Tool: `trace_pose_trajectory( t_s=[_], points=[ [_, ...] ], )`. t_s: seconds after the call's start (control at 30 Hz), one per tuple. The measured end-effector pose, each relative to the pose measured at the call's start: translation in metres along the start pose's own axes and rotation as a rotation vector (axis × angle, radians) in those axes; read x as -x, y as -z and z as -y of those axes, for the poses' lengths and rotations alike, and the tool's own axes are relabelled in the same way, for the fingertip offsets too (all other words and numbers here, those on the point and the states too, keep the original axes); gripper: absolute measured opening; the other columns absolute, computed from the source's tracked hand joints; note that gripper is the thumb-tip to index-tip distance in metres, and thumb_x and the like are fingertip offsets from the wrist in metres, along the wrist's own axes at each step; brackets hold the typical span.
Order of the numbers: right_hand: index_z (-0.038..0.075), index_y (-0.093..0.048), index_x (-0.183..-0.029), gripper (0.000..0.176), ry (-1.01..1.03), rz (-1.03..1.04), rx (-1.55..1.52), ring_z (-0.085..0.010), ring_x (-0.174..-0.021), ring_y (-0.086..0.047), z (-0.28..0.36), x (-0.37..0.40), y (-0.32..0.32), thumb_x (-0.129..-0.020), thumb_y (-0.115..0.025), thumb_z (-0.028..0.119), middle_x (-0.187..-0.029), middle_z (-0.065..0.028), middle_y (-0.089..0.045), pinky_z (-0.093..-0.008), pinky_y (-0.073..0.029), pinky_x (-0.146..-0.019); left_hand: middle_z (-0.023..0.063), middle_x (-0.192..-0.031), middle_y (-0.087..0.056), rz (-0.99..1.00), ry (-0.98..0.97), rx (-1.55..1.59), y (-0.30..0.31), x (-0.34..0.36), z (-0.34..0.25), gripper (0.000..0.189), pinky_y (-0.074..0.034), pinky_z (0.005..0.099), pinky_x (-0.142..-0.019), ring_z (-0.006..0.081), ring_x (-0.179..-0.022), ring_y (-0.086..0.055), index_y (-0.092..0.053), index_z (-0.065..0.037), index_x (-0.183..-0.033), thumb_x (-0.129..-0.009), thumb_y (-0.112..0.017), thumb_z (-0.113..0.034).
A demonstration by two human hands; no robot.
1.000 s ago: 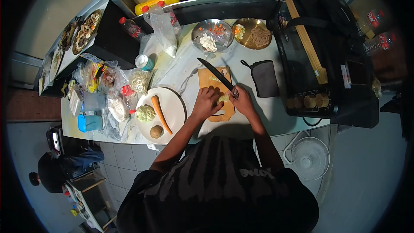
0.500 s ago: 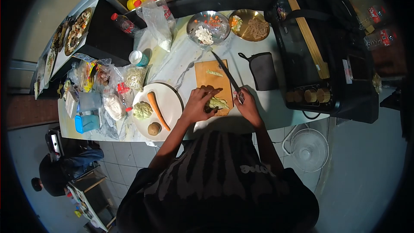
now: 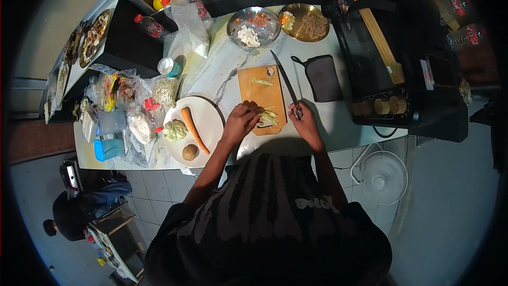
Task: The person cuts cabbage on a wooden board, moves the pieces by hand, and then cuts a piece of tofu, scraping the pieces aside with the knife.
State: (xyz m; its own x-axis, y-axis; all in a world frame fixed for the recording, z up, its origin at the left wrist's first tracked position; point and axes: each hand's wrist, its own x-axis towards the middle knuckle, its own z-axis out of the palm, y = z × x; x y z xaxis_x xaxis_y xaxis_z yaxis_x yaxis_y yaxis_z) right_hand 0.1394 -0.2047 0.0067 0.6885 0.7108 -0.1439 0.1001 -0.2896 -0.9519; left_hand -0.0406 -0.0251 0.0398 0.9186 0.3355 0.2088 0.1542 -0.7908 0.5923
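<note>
A wooden cutting board [image 3: 254, 87] lies on the marble-look table. Pale green cabbage pieces [image 3: 269, 118] rest on its lower part, and a thin strip [image 3: 262, 81] lies higher up. My left hand [image 3: 242, 122] is at the board's left edge beside the cabbage, fingers pressed together; whether a piece is between them is hidden. In my right hand [image 3: 305, 125] is the handle of a long knife [image 3: 286, 78], its blade pointing up and left along the board's right edge. Left of the board, a white plate [image 3: 207, 116] holds a carrot [image 3: 194, 131], cabbage [image 3: 175, 130] and a round brown item [image 3: 189, 152].
Two metal plates of cut food [image 3: 253, 27] [image 3: 304, 22] stand at the back. A dark pouch [image 3: 323, 78] lies right of the knife, beside a black oven [image 3: 370, 53]. Bags and bottles crowd the left. A person [image 3: 74, 215] sits at lower left; a fan [image 3: 380, 177] stands at lower right.
My left hand has drawn its fingers together and shifted left off the cabbage, uncovering more of it. The knife has swung slightly away from the board's top. The view has shifted a little.
</note>
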Motion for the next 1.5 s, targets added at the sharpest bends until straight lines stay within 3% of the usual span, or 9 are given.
trace_pose_trajectory(
  t_s=[0.23, 0.3, 0.37, 0.6, 0.67, 0.73, 1.1, 1.23, 1.5],
  points=[
    [0.0, -0.063, -0.103, 0.019, -0.035, -0.018, 0.049, -0.022, -0.087, -0.069, 0.007, 0.003, 0.008, -0.086, -0.069, 0.006, -0.097, -0.012, -0.07, -0.0348, -0.053, -0.079, 0.0079, -0.103, -0.065, -0.057, 0.139, -0.047, 0.026, -0.004, -0.027, 0.025, -0.052, 0.04, -0.086, 0.0287, -0.097, -0.061, -0.074, -0.01, -0.106, -0.083, -0.077, -0.018],
    [0.0, -0.064, -0.103, 0.019, -0.041, -0.025, 0.038, -0.0222, -0.087, -0.069, 0.004, 0.006, 0.007, -0.086, -0.069, 0.006, -0.097, -0.012, -0.07, -0.0348, -0.053, -0.08, 0.0082, -0.097, -0.065, 0.26, 0.163, -0.103, 0.037, -0.001, -0.028, 0.024, -0.052, 0.0409, -0.085, 0.0293, -0.093, -0.061, -0.075, -0.012, -0.103, -0.081, -0.078, -0.019],
    [0.001, -0.064, -0.098, 0.01, 0.026, -0.067, 0.008, -0.0082, -0.074, -0.054, -0.002, 0.006, 0.003, -0.09, -0.068, 0.005, -0.086, -0.0018, -0.062, -0.0267, -0.046, -0.07, 0.0083, -0.096, -0.066, 0.239, 0.167, -0.105, 0.03, 0.005, -0.028, 0.024, -0.053, 0.0415, -0.085, 0.0294, -0.093, -0.062, -0.076, -0.012, -0.105, -0.081, -0.077, -0.019],
    [0.0, -0.062, -0.096, 0.008, 0.034, -0.05, -0.066, -0.0083, -0.078, -0.057, -0.015, 0.004, -0.003, -0.091, -0.067, 0.003, -0.088, -0.0031, -0.065, -0.0267, -0.048, -0.074, 0.008, -0.096, -0.07, 0.187, 0.18, -0.098, 0.024, 0.007, -0.032, 0.022, -0.054, 0.04, -0.082, 0.0273, -0.093, -0.064, -0.078, -0.012, -0.103, -0.082, -0.075, -0.018],
    [0.0, -0.064, -0.099, 0.015, 0.005, -0.023, -0.009, -0.0194, -0.082, -0.069, -0.012, 0.003, -0.002, -0.087, -0.069, 0.007, -0.089, -0.0103, -0.07, -0.034, -0.053, -0.077, 0.009, -0.094, -0.071, 0.157, 0.159, -0.127, 0.018, 0.005, -0.032, 0.02, -0.055, 0.0404, -0.081, 0.0274, -0.093, -0.066, -0.078, -0.012, -0.101, -0.082, -0.075, -0.018],
    [0.0, -0.065, -0.098, 0.014, 0.004, -0.016, -0.01, -0.0186, -0.081, -0.068, -0.009, 0.002, -0.001, -0.087, -0.069, 0.007, -0.089, -0.0099, -0.07, -0.0335, -0.053, -0.076, 0.01, -0.091, -0.071, 0.13, 0.134, -0.154, 0.012, 0.003, -0.031, 0.018, -0.056, 0.0408, -0.08, 0.0276, -0.093, -0.067, -0.079, -0.012, -0.098, -0.082, -0.075, -0.019],
    [0.002, -0.065, -0.096, 0.011, 0.014, -0.008, -0.009, -0.0162, -0.077, -0.066, -0.005, 0.001, 0.0, -0.088, -0.067, 0.009, -0.084, -0.0075, -0.069, -0.0319, -0.051, -0.071, 0.0124, -0.09, -0.072, 0.457, 0.137, -0.32, 0.004, -0.011, -0.016, 0.017, -0.057, 0.0427, -0.073, 0.0304, -0.083, -0.07, -0.076, -0.008, -0.09, -0.087, -0.071, -0.024],
    [0.002, -0.064, -0.094, 0.011, 0.038, -0.016, -0.037, -0.0155, -0.074, -0.064, -0.008, 0.001, 0.0, -0.088, -0.068, 0.01, -0.082, -0.0074, -0.068, -0.0318, -0.05, -0.07, 0.0111, -0.089, -0.073, 0.428, 0.071, -0.13, 0.01, -0.011, -0.007, 0.016, -0.057, 0.0428, -0.073, 0.0311, -0.081, -0.071, -0.077, -0.012, -0.095, -0.089, -0.07, -0.025],
    [0.001, -0.063, -0.092, 0.012, -0.006, 0.006, 0.07, -0.0169, -0.072, -0.064, -0.004, 0.005, 0.0, -0.089, -0.069, 0.012, -0.08, -0.0088, -0.067, -0.0332, -0.05, -0.068, 0.0099, -0.086, -0.073, 0.53, 0.009, -0.319, 0.012, -0.02, -0.019, 0.014, -0.057, 0.0416, -0.072, 0.0299, -0.08, -0.071, -0.077, -0.016, -0.096, -0.088, -0.069, -0.024]
  ],
)
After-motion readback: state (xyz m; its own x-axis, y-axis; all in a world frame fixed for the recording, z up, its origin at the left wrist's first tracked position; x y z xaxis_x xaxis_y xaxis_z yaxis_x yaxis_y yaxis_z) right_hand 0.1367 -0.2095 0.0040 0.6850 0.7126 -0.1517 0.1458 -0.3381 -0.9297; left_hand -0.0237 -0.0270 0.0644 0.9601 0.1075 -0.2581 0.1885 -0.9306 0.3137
